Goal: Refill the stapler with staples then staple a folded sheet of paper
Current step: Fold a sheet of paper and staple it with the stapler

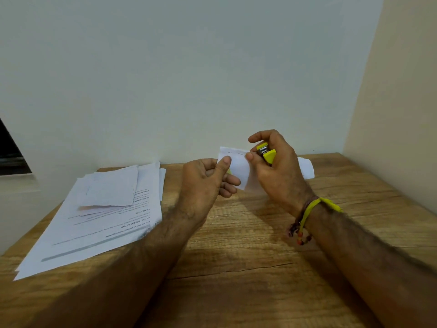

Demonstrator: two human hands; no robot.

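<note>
Both hands raised above the wooden table (248, 256). Right hand (275, 169) grips small yellow-and-metal stapler (266, 153), fingers curled round it — thumb tip on folded white sheet of paper (238, 170). Left hand (203, 183) pinches the sheet's left edge, thumb on front. Stack of printed white pages (99, 218) lies left on the table.

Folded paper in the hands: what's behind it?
Behind the folded paper, another white sheet lies on the table, partly hidden by the right hand gripping the stapler.
</note>
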